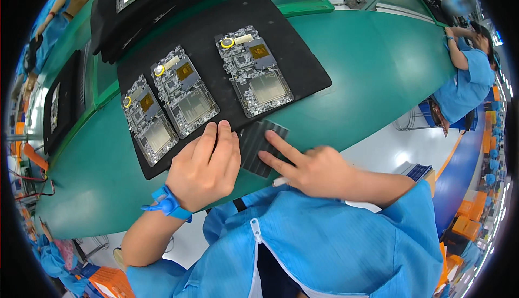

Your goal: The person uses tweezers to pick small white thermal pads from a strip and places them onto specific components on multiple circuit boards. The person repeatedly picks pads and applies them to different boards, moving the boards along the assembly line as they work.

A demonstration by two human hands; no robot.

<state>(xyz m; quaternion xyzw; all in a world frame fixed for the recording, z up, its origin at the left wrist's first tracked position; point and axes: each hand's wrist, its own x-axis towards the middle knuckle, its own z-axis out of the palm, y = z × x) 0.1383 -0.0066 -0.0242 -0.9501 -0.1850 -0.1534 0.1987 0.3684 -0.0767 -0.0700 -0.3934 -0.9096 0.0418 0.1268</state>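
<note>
Perhaps for steadiness, our right hand (319,172) spreads two fingers over the striped sheet (252,149), six o'clock from the rightmost board (254,71); our left hand (205,168) lies at the sheet's eight o'clock, both grips unclear.

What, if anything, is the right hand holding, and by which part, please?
The right hand lays two fingers across a flat, dark grey striped sheet; any grip underneath is hidden.

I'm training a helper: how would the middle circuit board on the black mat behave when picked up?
The middle circuit board is probably stiff, lying as one flat panel. It looks thin, so likely light. Its many exposed components suggest fragility.
</note>
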